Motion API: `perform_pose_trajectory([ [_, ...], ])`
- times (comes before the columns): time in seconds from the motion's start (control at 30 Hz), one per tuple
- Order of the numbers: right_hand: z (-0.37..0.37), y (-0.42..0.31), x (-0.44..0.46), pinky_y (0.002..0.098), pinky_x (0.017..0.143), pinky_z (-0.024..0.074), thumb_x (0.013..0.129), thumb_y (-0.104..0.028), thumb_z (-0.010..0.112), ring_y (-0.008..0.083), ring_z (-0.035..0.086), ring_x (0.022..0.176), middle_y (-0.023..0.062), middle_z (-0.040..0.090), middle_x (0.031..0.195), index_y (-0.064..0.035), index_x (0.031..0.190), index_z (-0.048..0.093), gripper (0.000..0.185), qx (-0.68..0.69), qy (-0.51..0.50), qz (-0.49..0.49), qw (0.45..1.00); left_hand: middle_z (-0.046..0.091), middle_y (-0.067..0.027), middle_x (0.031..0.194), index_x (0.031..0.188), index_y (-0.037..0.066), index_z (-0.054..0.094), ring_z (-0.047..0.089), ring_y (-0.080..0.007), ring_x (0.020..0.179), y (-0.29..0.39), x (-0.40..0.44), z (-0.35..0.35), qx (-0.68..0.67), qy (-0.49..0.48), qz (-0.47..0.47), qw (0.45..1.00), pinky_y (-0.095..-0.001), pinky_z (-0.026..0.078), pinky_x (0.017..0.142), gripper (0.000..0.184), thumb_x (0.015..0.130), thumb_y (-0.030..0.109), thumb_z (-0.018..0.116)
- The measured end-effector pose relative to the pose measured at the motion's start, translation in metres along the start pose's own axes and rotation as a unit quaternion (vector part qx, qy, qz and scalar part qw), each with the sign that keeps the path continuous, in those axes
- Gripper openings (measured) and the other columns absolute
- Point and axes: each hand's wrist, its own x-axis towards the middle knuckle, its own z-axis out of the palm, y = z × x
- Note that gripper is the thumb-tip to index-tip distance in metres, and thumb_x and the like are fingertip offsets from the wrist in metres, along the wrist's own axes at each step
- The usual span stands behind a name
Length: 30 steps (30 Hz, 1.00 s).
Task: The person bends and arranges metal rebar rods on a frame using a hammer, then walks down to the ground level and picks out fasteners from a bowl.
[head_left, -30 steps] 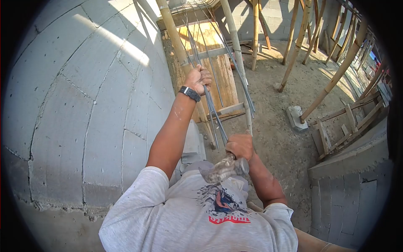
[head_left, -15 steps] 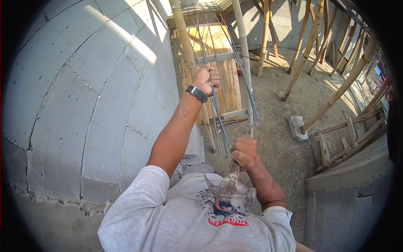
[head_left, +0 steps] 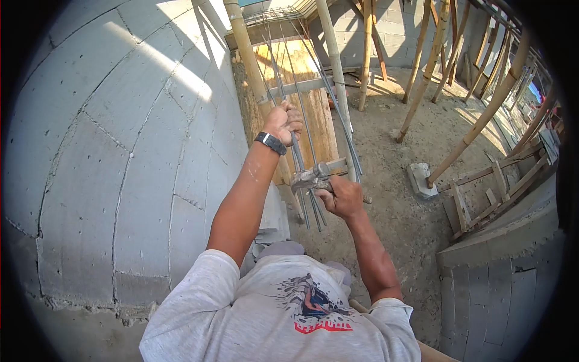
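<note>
My left hand (head_left: pixel 283 123), with a dark band at the wrist, is closed around thin steel rods (head_left: pixel 297 154) that run down from the top of the view. Just below it, my right hand (head_left: pixel 344 196) grips a claw hammer (head_left: pixel 311 177) close to its head. The hammer head lies across the rods near their lower ends, and whether it touches them is unclear. More rods (head_left: pixel 347 130) hang on the right, beside a bamboo pole (head_left: pixel 333 57). Behind the rods is a wooden panel (head_left: pixel 322 123).
A grey block wall (head_left: pixel 145 151) rises on the left. Bamboo props (head_left: pixel 482 130) stand on the right, one on a concrete block (head_left: pixel 422 181). A wooden frame (head_left: pixel 500 193) lies at the right, above a low wall (head_left: pixel 494 289).
My right hand has moved up with the hammer, whose head has gone from in front of the shirt to the rods. My left hand still grips the rods.
</note>
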Motion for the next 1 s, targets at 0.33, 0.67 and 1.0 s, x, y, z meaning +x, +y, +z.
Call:
perform_pose_trajectory([
  [0.33, -0.007, 0.001, 0.004, 0.0369, 0.040, 0.0370, 0.084, -0.046, 0.067, 0.0247, 0.050, 0.044, 0.0072, 0.044, 0.055, -0.0079, 0.067, 0.045, 0.047, 0.099, 0.032, -0.080, 0.991, 0.024, 0.0090, 0.055, 0.072, 0.017, 0.041, 0.022, -0.0060, 0.042, 0.007, 0.000, 0.007, 0.007, 0.014, 0.024, 1.000, -0.0223, 0.019, 0.034, 0.044, 0.104, 0.046, 0.041],
  [0.67, -0.028, -0.032, 0.012, 0.0346, 0.040, 0.0374, 0.076, -0.037, 0.069, 0.0236, 0.048, 0.044, 0.0060, 0.042, 0.055, -0.0085, 0.065, 0.043, 0.040, 0.134, 0.010, -0.273, 0.953, 0.026, 0.0087, 0.055, 0.071, 0.016, 0.042, 0.025, -0.0054, 0.043, 0.024, -0.001, 0.004, -0.002, -0.008, 0.020, 1.000, -0.0223, 0.020, 0.035, 0.042, 0.105, 0.041, 0.040],
  [1.0, -0.050, -0.055, -0.006, 0.0413, 0.043, 0.0416, 0.086, -0.053, 0.067, 0.0366, 0.055, 0.050, 0.0137, 0.054, 0.060, -0.0056, 0.075, 0.051, 0.051, 0.224, 0.015, -0.207, 0.952, 0.027, 0.0083, 0.056, 0.074, 0.016, 0.044, 0.025, -0.0059, 0.043, 0.017, 0.002, -0.021, 0.002, -0.020, 0.020, 1.000, -0.0225, 0.019, 0.035, 0.042, 0.106, 0.043, 0.038],
])
